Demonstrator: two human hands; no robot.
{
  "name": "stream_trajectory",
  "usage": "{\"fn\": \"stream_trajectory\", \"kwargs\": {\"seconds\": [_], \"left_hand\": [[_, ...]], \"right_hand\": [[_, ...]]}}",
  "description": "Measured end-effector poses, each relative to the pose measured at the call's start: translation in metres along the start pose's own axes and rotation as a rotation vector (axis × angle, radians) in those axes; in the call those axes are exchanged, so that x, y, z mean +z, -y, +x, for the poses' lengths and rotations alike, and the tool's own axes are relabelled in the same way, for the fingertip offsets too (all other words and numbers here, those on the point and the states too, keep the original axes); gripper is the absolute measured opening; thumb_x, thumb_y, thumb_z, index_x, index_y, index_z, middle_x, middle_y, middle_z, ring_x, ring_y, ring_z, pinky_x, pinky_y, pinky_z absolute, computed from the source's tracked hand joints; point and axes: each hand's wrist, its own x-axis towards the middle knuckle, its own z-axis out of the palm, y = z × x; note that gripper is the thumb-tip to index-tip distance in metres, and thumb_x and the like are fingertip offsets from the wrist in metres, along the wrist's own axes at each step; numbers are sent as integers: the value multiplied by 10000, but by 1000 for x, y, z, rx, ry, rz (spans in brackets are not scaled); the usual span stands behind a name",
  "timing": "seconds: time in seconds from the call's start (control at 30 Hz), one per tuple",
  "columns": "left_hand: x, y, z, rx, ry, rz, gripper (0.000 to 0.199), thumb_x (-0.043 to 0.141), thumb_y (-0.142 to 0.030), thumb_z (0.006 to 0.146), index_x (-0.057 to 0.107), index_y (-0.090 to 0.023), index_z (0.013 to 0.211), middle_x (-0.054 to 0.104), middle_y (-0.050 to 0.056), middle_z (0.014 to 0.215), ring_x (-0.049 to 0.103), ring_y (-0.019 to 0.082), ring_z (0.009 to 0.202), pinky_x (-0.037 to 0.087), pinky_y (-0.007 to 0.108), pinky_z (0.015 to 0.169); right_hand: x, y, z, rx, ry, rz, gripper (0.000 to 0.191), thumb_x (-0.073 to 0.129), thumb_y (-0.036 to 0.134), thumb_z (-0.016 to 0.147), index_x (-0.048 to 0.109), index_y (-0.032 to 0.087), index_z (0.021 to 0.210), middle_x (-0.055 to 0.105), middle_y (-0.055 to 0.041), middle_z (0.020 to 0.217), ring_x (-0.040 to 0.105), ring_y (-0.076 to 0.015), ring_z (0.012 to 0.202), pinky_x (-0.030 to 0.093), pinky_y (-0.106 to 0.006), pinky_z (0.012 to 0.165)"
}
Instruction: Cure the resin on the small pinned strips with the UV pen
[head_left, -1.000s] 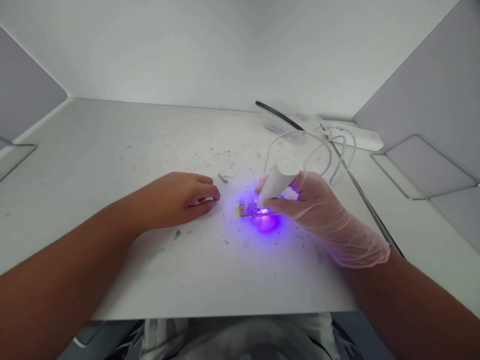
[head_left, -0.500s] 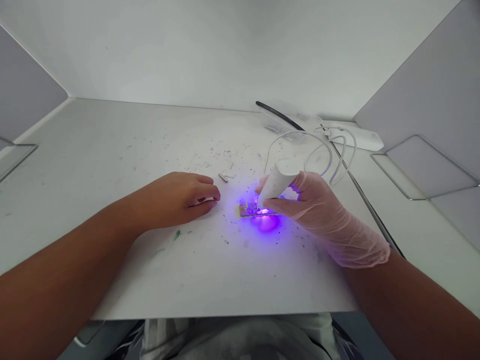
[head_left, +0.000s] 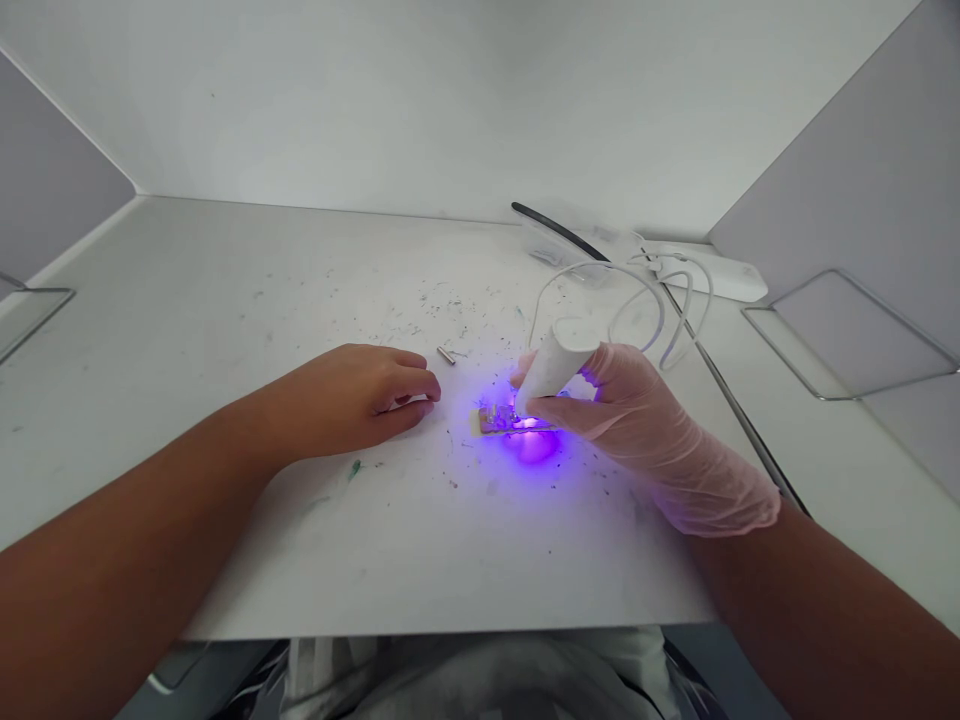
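Observation:
My right hand [head_left: 622, 410], in a thin pinkish translucent glove, grips a white corded UV lamp [head_left: 559, 355], tilted with its lower end toward the table. Violet light spreads from that end over a small pale strip [head_left: 486, 421] bearing clear, shiny pieces; the lamp and fingers hide its right part. I cannot tell whether the lamp touches the strip. Bare and relaxed, my left hand [head_left: 375, 395] rests on the table to the strip's left, fingers loosely bent and thumb apart, holding nothing visible. Just beyond its fingertips lies a short metal cylinder [head_left: 446, 355].
Small dark specks and a green smear [head_left: 355, 469] mark the white table [head_left: 450, 570]. A white cable [head_left: 660, 310] loops toward a white power strip [head_left: 712, 273] at back right. Near it lie a clear bag [head_left: 562, 262] and a black strip [head_left: 559, 230]. Wire frames flank both sides.

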Motion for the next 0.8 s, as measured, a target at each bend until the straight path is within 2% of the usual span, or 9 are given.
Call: {"fn": "stream_trajectory", "kwargs": {"seconds": [0.27,0.53,0.8], "left_hand": [[0,0,1,-10,7,-3,358,437,-336,1011,768,-223,934,692,29,802,598,128,643,386,302,588],[-1,-2,1,-25,21,-3,392,406,-355,1025,766,-225,946,677,26,788,564,119,604,373,305,565],[1,-2,0,-41,26,-5,382,408,-359,1026,759,-228,951,673,21,786,560,120,604,385,311,574]], "right_hand": [[1,1,0,-16,-5,15,135,771,307,822,730,237,930,764,-15,885,725,-210,828,583,-389,742],[0,1,2,23,16,-33,125,776,321,813,722,240,890,770,-28,925,733,-249,912,582,-432,806],[0,-2,1,34,17,-66,122,785,333,822,727,265,905,776,-16,934,730,-263,960,580,-429,808]]}}
